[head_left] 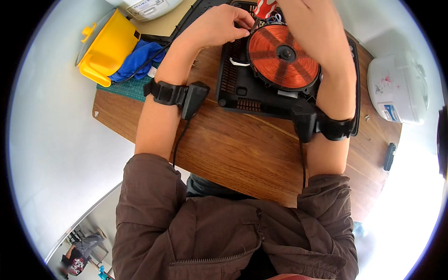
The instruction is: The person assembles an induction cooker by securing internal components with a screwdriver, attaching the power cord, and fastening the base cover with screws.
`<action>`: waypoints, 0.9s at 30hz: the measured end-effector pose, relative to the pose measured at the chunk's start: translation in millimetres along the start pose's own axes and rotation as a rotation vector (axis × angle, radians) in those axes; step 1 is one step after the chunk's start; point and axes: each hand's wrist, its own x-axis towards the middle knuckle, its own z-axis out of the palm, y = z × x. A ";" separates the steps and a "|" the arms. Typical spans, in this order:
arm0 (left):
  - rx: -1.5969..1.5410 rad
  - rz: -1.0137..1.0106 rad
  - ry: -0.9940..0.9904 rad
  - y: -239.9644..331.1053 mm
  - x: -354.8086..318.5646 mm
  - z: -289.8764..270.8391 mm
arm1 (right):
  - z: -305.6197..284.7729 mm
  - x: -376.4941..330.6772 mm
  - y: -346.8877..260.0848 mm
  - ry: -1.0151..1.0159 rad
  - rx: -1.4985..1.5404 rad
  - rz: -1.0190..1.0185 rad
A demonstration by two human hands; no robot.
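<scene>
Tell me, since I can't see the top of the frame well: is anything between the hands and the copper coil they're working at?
Nothing visible. The left hand rests at the rim of the copper coil, fingers beside the screwdriver. The right hand is mostly cut off by the frame's top edge.

Bare table (233, 154) lies free under my forearms. A yellow jug (105, 46) and blue cloth (140, 58) crowd my left; a white cooker (396, 88) blocks my right.
</scene>
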 end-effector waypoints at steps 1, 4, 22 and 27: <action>-0.029 -0.006 -0.012 1.4 2.4 -0.9 | -26.4 11.0 -20.9 -0.166 0.097 0.145; -0.075 -0.013 -0.052 9.1 1.3 -4.4 | -25.6 9.5 -19.4 -0.221 -0.112 0.206; -0.035 -0.023 -0.035 1.3 0.4 -1.2 | -7.0 1.2 -9.8 -0.074 -0.120 0.063; 0.013 0.035 -0.009 -8.4 2.3 6.2 | -31.0 16.6 -31.1 0.140 -0.048 0.169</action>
